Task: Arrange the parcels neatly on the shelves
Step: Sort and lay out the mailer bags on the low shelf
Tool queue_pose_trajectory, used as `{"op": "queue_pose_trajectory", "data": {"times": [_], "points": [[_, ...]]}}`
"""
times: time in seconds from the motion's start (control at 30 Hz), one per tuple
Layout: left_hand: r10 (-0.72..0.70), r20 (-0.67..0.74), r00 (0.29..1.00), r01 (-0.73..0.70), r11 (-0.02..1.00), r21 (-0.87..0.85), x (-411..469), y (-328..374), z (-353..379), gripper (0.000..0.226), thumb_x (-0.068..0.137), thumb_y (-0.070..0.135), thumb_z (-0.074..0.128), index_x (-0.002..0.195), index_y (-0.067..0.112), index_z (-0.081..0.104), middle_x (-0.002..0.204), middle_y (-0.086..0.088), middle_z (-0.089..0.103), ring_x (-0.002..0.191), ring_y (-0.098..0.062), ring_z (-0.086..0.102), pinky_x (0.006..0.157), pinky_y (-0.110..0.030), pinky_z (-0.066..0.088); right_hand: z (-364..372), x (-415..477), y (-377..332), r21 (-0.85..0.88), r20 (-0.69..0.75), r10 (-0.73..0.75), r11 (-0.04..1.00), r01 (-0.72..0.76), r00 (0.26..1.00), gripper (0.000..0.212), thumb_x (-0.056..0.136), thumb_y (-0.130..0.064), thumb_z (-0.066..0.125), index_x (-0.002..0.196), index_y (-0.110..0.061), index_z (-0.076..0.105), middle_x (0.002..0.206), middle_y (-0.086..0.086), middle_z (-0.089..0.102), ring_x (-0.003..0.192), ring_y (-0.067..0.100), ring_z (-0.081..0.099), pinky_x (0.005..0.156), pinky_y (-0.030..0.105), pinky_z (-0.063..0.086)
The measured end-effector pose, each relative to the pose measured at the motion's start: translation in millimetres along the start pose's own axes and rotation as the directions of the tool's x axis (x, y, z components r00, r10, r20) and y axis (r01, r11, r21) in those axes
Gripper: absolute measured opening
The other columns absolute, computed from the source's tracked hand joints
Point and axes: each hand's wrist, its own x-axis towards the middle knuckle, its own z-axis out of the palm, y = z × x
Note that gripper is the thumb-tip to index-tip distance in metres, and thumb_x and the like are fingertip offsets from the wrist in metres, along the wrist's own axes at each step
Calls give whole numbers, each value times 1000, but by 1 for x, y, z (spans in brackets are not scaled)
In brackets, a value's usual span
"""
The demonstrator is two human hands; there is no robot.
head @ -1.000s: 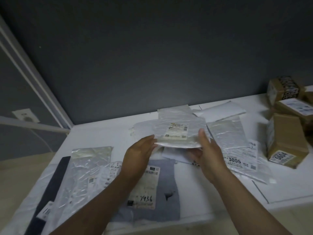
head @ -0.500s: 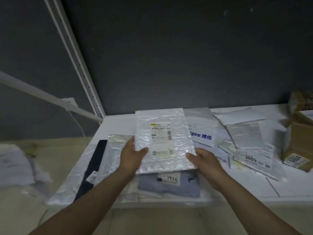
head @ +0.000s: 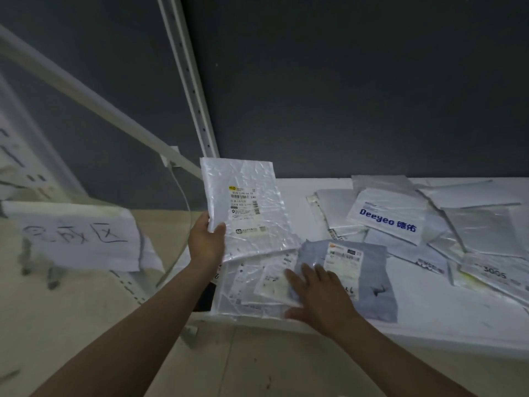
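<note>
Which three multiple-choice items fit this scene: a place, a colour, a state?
1. Where is the crinkled silver plastic mailer?
A) on the floor
B) in the left hand, above the white shelf
C) in a box

2. What colour is the lettering on the white Deeyeo packet?
A) red
B) green
C) blue

3. How is the right hand?
A) flat on the soft grey-blue parcel
B) a fist
C) pinching a box

B, the thumb grips its edge; C, the letters are blue; A, straight fingers lie on the parcel.
</note>
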Motion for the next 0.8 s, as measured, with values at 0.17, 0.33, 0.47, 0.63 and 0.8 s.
{"op": "queue_pose_trajectory", "data": {"times": [0.17,0.33,0.47,0.63,0.8], "points": [[-42,18,999,43,998,-43,9,-14,-15,31,93,5,54,124,9,58,105,-3,63,91,-22,61,70,-23,48,3,6,-3,-129,-191,-47,991,22,980,39,63,-50,71,78,-14,68,60,6,60,45,23,56,34,27,40],[-105,-33,994,101,989,-112,15,-33,-24,34,93,6,53,126,12,57,110,-5,64,96,-24,63,73,-28,51,-8,10,-1,-40,-364,66,995,-86,929,26,48,-15,86,64,-14,66,38,3,49,24,21,45,28,20,32],[-137,-76,988,119,972,-201,14,-35,-21,34,93,3,51,125,11,58,110,-4,64,93,-19,62,63,-17,46,-25,5,17,364,-371,412,889,-278,832,17,93,-15,59,102,-4,68,64,19,65,55,33,63,50,31,43],[-54,116,992,55,998,-5,-1,-39,-9,36,93,5,55,128,8,57,117,-9,65,99,-23,61,71,-21,48,-37,0,39,589,-437,612,749,-304,660,26,98,-16,49,106,4,62,68,13,52,70,35,59,60,33,34],[-69,344,937,23,991,135,-29,-44,17,48,91,11,62,136,14,48,122,-5,62,100,-19,60,69,-17,48,-37,-7,33,487,-535,453,855,-178,713,29,88,-9,64,117,-5,67,62,14,63,54,28,60,53,26,39]]}}
